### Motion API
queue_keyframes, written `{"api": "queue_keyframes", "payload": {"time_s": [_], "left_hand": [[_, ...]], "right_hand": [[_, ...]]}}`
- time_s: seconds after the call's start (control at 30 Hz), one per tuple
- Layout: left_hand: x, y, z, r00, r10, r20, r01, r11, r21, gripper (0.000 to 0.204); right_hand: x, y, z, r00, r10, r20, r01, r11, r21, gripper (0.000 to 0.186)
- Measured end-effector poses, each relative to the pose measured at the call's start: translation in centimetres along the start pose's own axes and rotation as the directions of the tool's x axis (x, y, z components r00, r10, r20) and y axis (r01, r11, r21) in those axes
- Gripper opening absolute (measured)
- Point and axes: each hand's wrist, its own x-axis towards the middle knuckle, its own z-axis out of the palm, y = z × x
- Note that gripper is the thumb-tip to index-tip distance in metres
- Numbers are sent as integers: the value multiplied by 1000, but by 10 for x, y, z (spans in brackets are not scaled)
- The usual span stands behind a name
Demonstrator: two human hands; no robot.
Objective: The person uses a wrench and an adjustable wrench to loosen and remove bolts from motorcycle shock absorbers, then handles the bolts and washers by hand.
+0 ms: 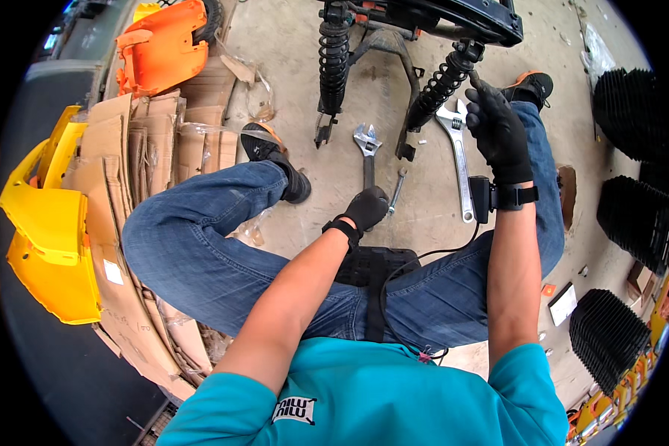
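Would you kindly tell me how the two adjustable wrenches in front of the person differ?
The dark-handled wrench has a silver head only, while the silver wrench is silver throughout. The gloved left hand covers the dark-handled wrench's near end; the silver wrench's near end is uncovered. Both have their heads pointing away from the person.

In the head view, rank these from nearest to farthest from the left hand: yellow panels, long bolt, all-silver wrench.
1. Long bolt: just right of the left hand.
2. All-silver wrench: farther right, on the floor.
3. Yellow panels: far left, beside the cardboard.
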Motion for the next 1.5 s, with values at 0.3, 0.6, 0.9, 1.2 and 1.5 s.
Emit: {"api": "queue_keyframes", "payload": {"time_s": [0.3, 0.6, 0.9, 1.2, 1.5], "left_hand": [[-2, -1, -1, 984, 124, -129, -106, 985, 138, 24], [5, -9, 0, 963, 73, -260, -53, 995, 82, 32], [3, -7, 1, 963, 84, -255, -36, 981, 189, 34], [5, -10, 1, 953, 117, -279, -77, 985, 152, 31], [19, -22, 6, 947, 174, -269, -152, 983, 101, 28]], "right_hand": [[1, 0, 1, 1000, -4, 12, 4, 1000, 22, 34], [3, 1, -3, 999, -12, 39, 11, 1000, 29, 31], [4, 3, -5, 1000, -20, -11, 20, 1000, -4, 31], [5, 3, -5, 1000, -11, -19, 11, 1000, -2, 31], [5, 2, 0, 1000, -7, -24, 6, 1000, -9, 29]]}}
